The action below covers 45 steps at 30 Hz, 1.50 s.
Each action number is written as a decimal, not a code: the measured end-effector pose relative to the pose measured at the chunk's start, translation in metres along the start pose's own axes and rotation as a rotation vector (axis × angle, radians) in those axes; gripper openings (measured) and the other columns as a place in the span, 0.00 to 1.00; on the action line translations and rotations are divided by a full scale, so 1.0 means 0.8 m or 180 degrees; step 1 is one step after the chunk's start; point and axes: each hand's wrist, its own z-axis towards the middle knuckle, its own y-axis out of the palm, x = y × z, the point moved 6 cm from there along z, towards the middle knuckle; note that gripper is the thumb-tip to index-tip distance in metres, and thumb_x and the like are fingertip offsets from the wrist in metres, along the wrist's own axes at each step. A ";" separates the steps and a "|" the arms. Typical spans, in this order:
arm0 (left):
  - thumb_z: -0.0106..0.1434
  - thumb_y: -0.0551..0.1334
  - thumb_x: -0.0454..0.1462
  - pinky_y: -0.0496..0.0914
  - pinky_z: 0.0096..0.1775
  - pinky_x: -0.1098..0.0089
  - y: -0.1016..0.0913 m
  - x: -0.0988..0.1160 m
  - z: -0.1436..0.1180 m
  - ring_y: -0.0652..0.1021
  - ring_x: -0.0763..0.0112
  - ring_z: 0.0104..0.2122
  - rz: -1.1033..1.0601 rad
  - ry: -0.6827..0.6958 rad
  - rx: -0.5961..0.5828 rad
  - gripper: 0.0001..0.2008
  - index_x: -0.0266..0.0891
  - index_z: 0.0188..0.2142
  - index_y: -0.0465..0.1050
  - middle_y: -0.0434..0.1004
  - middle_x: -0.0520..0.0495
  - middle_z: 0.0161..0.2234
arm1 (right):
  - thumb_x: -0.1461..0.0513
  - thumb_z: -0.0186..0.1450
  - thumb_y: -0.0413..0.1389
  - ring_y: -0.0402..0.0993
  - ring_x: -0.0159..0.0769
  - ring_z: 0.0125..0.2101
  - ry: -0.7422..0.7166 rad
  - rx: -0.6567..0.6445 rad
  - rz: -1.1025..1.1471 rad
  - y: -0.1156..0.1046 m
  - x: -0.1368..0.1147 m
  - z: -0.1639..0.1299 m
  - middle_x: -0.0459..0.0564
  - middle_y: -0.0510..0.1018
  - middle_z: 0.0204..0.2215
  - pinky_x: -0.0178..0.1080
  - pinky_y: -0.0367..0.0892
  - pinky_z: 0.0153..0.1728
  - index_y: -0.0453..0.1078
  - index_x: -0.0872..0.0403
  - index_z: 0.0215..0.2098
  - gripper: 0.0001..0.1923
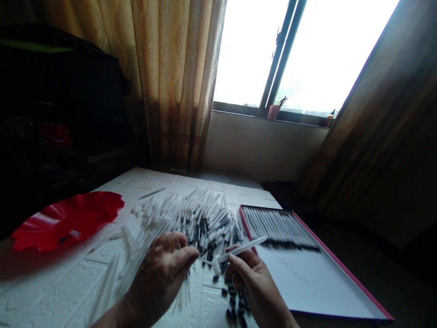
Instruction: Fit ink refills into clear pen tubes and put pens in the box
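Fingertips of the right hand (pixel 254 278) pinched a white pen barrel (pixel 242 249); the left hand (pixel 164 269) apparently gripped a thin refill (pixel 205 259) at its end, above the pen heap (pixel 194 218). Assembly seemed underway; next, aligning both precisely, beside the tray (pixel 341 269).

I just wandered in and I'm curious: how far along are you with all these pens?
Done: one row of pens lies side by side at the far end of the pink-edged tray; the rest of it is bare. In hand: the right hand holds a white pen, and the left hand pinches something thin at its tip. Left: a big pile of white tubes and loose black caps on the table.
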 end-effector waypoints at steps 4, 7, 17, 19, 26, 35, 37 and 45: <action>0.73 0.53 0.36 0.70 0.31 0.65 -0.004 -0.001 0.000 0.77 0.63 0.27 -0.0093 0.0073 0.0051 0.10 0.43 0.40 0.73 0.76 0.50 0.28 | 0.47 0.52 0.71 0.59 0.23 0.16 0.0110 -0.0036 0.0087 -0.001 0.009 0.001 0.41 0.72 0.17 0.26 0.52 0.17 0.76 0.56 0.34 0.23; 0.73 0.54 0.35 0.72 0.32 0.66 0.002 -0.003 -0.005 0.79 0.64 0.28 -0.0230 0.0014 -0.0094 0.08 0.44 0.43 0.71 0.79 0.50 0.30 | 0.47 0.51 0.71 0.61 0.22 0.16 0.0120 -0.0013 0.0132 0.000 0.013 0.002 0.43 0.74 0.20 0.26 0.52 0.16 0.76 0.56 0.34 0.24; 0.72 0.51 0.31 0.73 0.36 0.73 0.029 0.009 -0.013 0.80 0.69 0.33 -0.1424 -0.0046 -0.0755 0.09 0.45 0.44 0.65 0.79 0.50 0.35 | 0.50 0.40 0.76 0.71 0.27 0.18 0.0325 0.0467 0.0650 -0.004 0.006 0.004 0.47 0.81 0.25 0.26 0.58 0.15 0.74 0.57 0.31 0.28; 0.72 0.51 0.31 0.72 0.37 0.73 0.030 0.011 -0.012 0.80 0.69 0.34 -0.1483 -0.0031 -0.0782 0.09 0.45 0.45 0.65 0.78 0.50 0.35 | 0.51 0.37 0.77 0.72 0.27 0.17 0.0333 0.0632 0.0823 -0.006 0.001 0.004 0.47 0.82 0.24 0.26 0.58 0.14 0.74 0.57 0.29 0.29; 0.72 0.51 0.31 0.71 0.38 0.72 0.032 0.012 -0.017 0.79 0.69 0.33 -0.1529 0.0054 -0.0888 0.08 0.44 0.45 0.65 0.77 0.50 0.35 | 0.51 0.33 0.78 0.72 0.27 0.17 0.0208 0.0826 0.1019 -0.012 -0.011 0.005 0.48 0.83 0.24 0.26 0.59 0.14 0.74 0.57 0.28 0.30; 0.71 0.52 0.31 0.72 0.38 0.73 0.029 0.016 -0.016 0.80 0.70 0.34 -0.1442 0.0073 -0.0928 0.08 0.45 0.44 0.65 0.79 0.51 0.36 | 0.52 0.35 0.77 0.71 0.26 0.18 0.0108 0.0790 0.1022 -0.013 -0.017 0.005 0.47 0.83 0.24 0.26 0.59 0.15 0.74 0.57 0.29 0.29; 0.71 0.53 0.30 0.72 0.39 0.73 0.029 0.017 -0.016 0.80 0.70 0.35 -0.1438 0.0084 -0.0971 0.08 0.45 0.44 0.65 0.79 0.51 0.36 | 0.52 0.36 0.77 0.71 0.26 0.18 0.0142 0.0707 0.0974 -0.010 -0.017 0.004 0.47 0.82 0.24 0.26 0.58 0.15 0.74 0.57 0.29 0.28; 0.68 0.57 0.32 0.71 0.38 0.76 0.026 0.013 -0.018 0.80 0.72 0.34 -0.1661 -0.0104 -0.0799 0.08 0.47 0.43 0.68 0.80 0.54 0.34 | 0.54 0.38 0.77 0.67 0.24 0.16 0.0433 0.0300 0.0816 -0.003 -0.009 0.006 0.44 0.78 0.21 0.26 0.54 0.14 0.73 0.57 0.27 0.25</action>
